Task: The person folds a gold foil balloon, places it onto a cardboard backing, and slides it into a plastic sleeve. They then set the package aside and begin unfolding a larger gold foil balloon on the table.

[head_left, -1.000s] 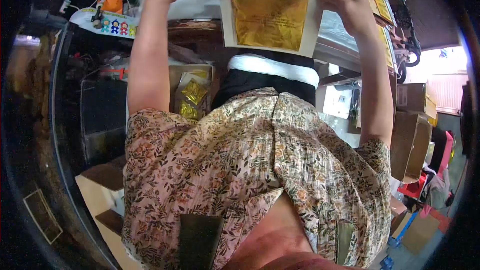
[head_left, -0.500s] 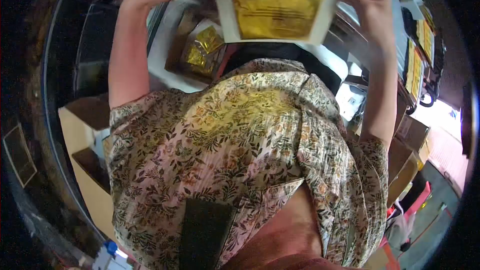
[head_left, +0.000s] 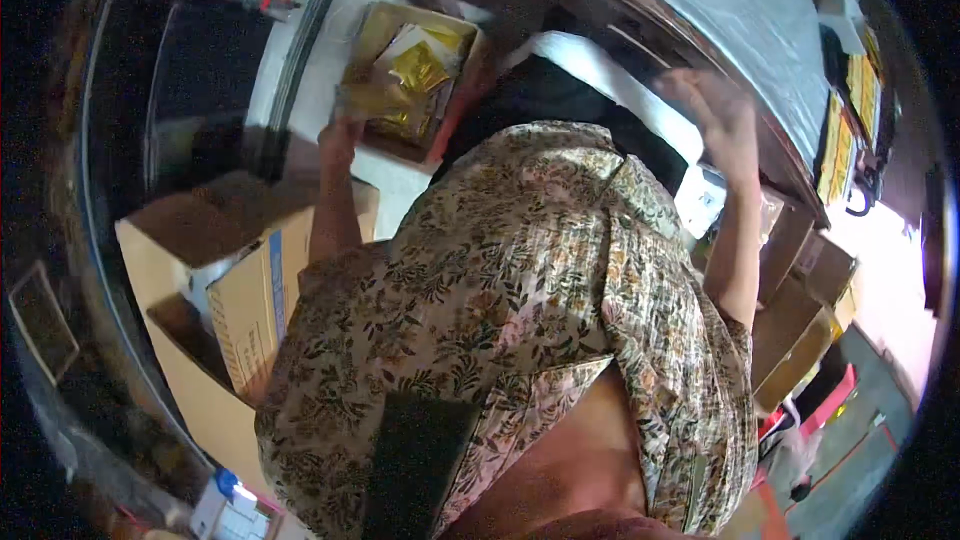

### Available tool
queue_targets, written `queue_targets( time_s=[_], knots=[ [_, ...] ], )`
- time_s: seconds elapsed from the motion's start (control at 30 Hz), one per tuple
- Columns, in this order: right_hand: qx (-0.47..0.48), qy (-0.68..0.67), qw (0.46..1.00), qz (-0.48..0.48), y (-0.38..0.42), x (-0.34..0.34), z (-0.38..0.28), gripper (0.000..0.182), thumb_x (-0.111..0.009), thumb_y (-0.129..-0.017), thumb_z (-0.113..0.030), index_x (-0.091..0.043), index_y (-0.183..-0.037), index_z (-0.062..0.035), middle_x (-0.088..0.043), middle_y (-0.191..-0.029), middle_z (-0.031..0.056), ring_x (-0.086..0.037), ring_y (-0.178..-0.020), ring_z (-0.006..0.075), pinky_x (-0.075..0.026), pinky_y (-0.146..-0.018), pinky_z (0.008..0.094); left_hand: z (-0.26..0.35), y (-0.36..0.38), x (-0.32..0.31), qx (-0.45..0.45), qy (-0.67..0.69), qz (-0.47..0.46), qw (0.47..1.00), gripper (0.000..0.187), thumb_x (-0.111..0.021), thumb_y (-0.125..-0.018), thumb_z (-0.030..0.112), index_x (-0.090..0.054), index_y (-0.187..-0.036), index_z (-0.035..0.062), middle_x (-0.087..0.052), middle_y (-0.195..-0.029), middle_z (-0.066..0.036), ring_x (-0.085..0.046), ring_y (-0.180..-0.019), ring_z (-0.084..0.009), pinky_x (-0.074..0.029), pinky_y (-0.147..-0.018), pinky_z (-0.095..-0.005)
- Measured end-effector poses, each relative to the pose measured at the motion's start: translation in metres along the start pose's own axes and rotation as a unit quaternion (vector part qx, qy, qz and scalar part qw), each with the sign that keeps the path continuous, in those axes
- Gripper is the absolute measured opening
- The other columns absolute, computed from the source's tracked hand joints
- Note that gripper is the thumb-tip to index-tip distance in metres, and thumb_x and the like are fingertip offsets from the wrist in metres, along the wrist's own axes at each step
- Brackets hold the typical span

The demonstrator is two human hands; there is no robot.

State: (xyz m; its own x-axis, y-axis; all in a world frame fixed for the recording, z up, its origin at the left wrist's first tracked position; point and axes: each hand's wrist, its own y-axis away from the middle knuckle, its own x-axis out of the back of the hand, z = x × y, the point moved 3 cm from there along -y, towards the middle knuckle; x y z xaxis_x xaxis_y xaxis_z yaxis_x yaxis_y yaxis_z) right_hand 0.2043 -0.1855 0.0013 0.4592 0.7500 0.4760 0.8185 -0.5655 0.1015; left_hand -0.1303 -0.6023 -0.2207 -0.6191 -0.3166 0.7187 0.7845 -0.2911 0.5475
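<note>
My left hand (head_left: 340, 138) is at the near-left edge of a small cardboard box (head_left: 470, 45), its fingers closed on a flat gold-foil piece (head_left: 375, 100), blurred and seen nearly edge-on. Inside the box lie a crumpled gold packet (head_left: 420, 67) and other gold and white pieces. Raised over to the right, my right hand (head_left: 715, 110) holds nothing; its fingers are apart and a little smeared by motion.
A large open carton (head_left: 180, 340) with a cardboard piece in it stands at my left. To the right is a pale-covered table (head_left: 730, 20) with yellow-orange packs (head_left: 838, 145) along its edge. More cardboard boxes (head_left: 800, 340) stand below.
The white-bordered gold panel held up by both hands has left the upper middle. My left hand has moved down to the box with a gold piece; my right hand has let go and moved lower.
</note>
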Motion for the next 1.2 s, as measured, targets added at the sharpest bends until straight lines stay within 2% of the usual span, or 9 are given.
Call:
queue_targets(
  time_s=[0.27, 0.53, 0.57, 0.63, 0.7, 0.77, 0.9, 1.0, 1.2],
  knots=[
    [0.007, 0.014, 0.998, 0.063, 0.053, 0.004, 0.043, 0.020, -0.065, -0.099, -0.013, -0.074, -0.105, 0.0035, -0.078, -0.095, 0.0122, -0.074, -0.087, 0.0193, -0.058, -0.078, 0.0326, -0.002, -0.026, -0.007, -0.231, 0.045, 0.209, 0.949, 0.034, -0.057, -0.103, 0.031, -0.064, -0.123, 0.0050, -0.065, -0.122, -0.014, -0.064, -0.105, -0.0298, -0.053, -0.088, -0.0452],
    [-0.074, 0.055, 0.975, 0.202, 0.113, 0.077, 0.027, 0.019, -0.065, -0.097, -0.009, -0.072, -0.111, 0.0014, -0.076, -0.095, 0.0133, -0.073, -0.083, 0.0223, -0.056, -0.076, 0.0328, 0.028, -0.105, 0.008, -0.196, 0.176, 0.483, 0.835, 0.042, -0.062, -0.102, 0.033, -0.059, -0.138, 0.0110, -0.059, -0.136, -0.018, -0.061, -0.117, -0.0390, -0.051, -0.100, -0.0462],
    [-0.062, 0.074, 0.964, 0.248, 0.119, 0.094, 0.024, 0.017, -0.065, -0.097, -0.007, -0.073, -0.109, 0.0019, -0.076, -0.095, 0.0138, -0.073, -0.085, 0.0195, -0.056, -0.077, 0.0318, 0.123, -0.055, 0.041, -0.383, 0.123, 0.547, 0.734, 0.038, -0.059, -0.105, 0.025, -0.059, -0.134, 0.0009, -0.060, -0.131, -0.021, -0.062, -0.115, -0.0355, -0.052, -0.098, -0.0431],
    [-0.055, 0.076, 0.945, 0.315, 0.132, 0.125, 0.034, 0.017, -0.066, -0.096, -0.006, -0.073, -0.108, 0.0029, -0.077, -0.095, 0.0126, -0.073, -0.088, 0.0173, -0.056, -0.079, 0.0302, 0.286, 0.030, 0.077, -0.426, 0.227, 0.442, 0.756, 0.034, -0.059, -0.104, 0.016, -0.058, -0.132, -0.0031, -0.061, -0.129, -0.020, -0.062, -0.113, -0.0303, -0.053, -0.096, -0.0400],
    [-0.054, 0.047, 0.919, 0.388, 0.137, 0.147, 0.039, 0.016, -0.065, -0.097, -0.005, -0.072, -0.108, 0.0044, -0.077, -0.095, 0.0113, -0.072, -0.089, 0.0153, -0.056, -0.081, 0.0285, 0.389, 0.062, 0.069, -0.577, 0.154, 0.407, 0.691, 0.026, -0.063, -0.098, 0.002, -0.062, -0.123, -0.0057, -0.063, -0.123, -0.018, -0.062, -0.112, -0.0300, -0.051, -0.097, -0.0406],
    [-0.065, 0.054, 0.904, 0.420, 0.143, 0.165, 0.052, 0.016, -0.064, -0.098, -0.004, -0.072, -0.108, 0.0048, -0.077, -0.093, 0.0114, -0.073, -0.088, 0.0138, -0.056, -0.081, 0.0278, 0.491, 0.112, 0.025, -0.712, 0.152, 0.211, 0.652, 0.027, -0.062, -0.090, -0.007, -0.068, -0.117, -0.0023, -0.066, -0.120, -0.017, -0.064, -0.111, -0.0292, -0.051, -0.097, -0.0402],
    [-0.056, 0.074, 0.891, 0.444, 0.145, 0.183, 0.056, 0.015, -0.064, -0.097, -0.003, -0.072, -0.108, 0.0046, -0.077, -0.091, 0.0104, -0.073, -0.087, 0.0136, -0.056, -0.080, 0.0279, 0.645, 0.197, -0.094, -0.797, 0.102, -0.081, 0.590, 0.020, -0.071, -0.088, 0.004, -0.075, -0.108, 0.0046, -0.072, -0.115, -0.011, -0.068, -0.107, -0.0282, -0.052, -0.094, -0.0367],
    [-0.049, 0.072, 0.893, 0.442, 0.146, 0.191, 0.056, 0.014, -0.065, -0.096, -0.002, -0.071, -0.107, 0.0046, -0.077, -0.089, 0.0097, -0.073, -0.087, 0.0141, -0.056, -0.080, 0.0277, 0.718, 0.224, -0.189, -0.875, 0.055, -0.062, 0.477, 0.022, -0.074, -0.087, 0.021, -0.074, -0.101, 0.0046, -0.073, -0.111, -0.009, -0.068, -0.101, -0.0290, -0.049, -0.089, -0.0415],
    [-0.054, 0.076, 0.870, 0.484, 0.164, 0.197, 0.067, 0.013, -0.065, -0.094, 0.000, -0.071, -0.105, 0.0040, -0.077, -0.089, 0.0113, -0.076, -0.084, 0.0171, -0.057, -0.077, 0.0284, 0.780, 0.242, -0.283, -0.851, -0.129, 0.030, 0.508, 0.033, -0.075, -0.084, 0.034, -0.074, -0.081, 0.0016, -0.073, -0.086, -0.014, -0.069, -0.087, -0.0295, -0.043, -0.091, -0.0435]
  ],
)
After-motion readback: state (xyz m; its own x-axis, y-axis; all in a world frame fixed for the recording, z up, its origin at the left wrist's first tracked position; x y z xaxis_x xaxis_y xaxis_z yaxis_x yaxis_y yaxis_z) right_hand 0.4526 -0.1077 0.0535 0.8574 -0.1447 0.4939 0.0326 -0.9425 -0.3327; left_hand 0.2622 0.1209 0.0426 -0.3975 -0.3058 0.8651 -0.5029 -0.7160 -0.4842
